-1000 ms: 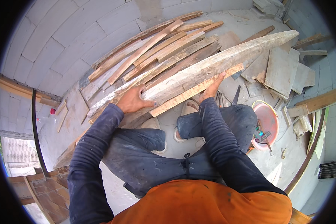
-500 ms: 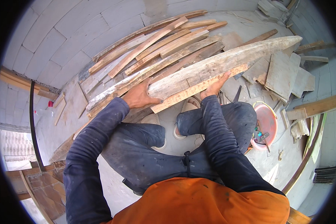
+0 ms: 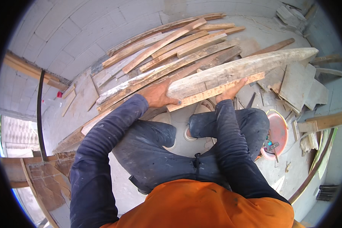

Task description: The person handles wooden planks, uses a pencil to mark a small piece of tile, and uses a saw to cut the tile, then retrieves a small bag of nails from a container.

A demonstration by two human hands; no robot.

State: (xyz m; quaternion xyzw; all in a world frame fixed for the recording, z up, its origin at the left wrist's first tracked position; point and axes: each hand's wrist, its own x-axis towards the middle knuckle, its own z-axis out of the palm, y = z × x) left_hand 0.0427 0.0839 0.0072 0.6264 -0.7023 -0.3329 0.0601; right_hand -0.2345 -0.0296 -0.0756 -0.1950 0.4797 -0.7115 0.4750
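Observation:
A long weathered wooden plank (image 3: 239, 70) lies slantwise in front of me, its narrow end pointing to the far right. Against its near edge rests a shorter, lighter wooden strip (image 3: 216, 91). My left hand (image 3: 158, 94) is closed around the plank's near end, fingers on the far side, thumb by the strip's end. Farther right, my right hand (image 3: 230, 92) grips the strip from its near side, fingertips at its upper edge; part of its grip is hidden. Both pieces are over the floor just beyond my feet.
Several loose boards (image 3: 178, 47) lie beyond the plank, along a block wall (image 3: 83, 30). At my right stands a pink bucket (image 3: 279, 127) with a hammer-like tool (image 3: 273, 146). Flat panels (image 3: 297, 81) are stacked at the far right. A dark upright bar (image 3: 40, 114) stands left.
The whole view has shifted slightly, so everything sits a little farther right and lower. Both hands keep their hold on the plank and strip.

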